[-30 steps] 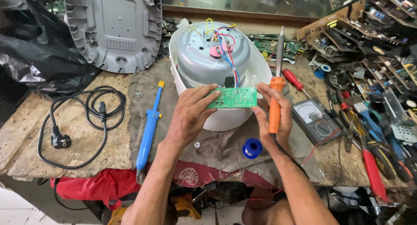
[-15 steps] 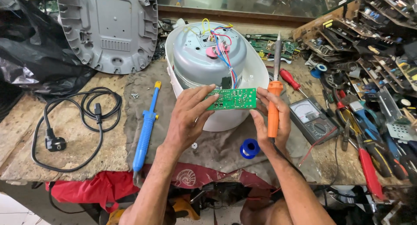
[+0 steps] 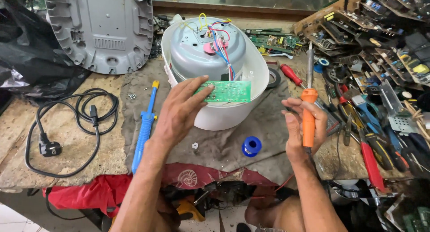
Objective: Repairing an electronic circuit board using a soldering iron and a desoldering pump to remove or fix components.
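Left hand (image 3: pixel 179 113) pinches the board (image 3: pixel 228 91) flat for access; right hand (image 3: pixel 301 131) grips the iron (image 3: pixel 308 118) upright, tip clear

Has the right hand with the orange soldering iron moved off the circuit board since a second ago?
Yes. The right hand with the orange soldering iron has drawn rightward, off the green circuit board, judged against the white appliance shell.

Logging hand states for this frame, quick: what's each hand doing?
Left hand: fingers closed on the green circuit board.
Right hand: closed around the orange soldering iron, tip up.
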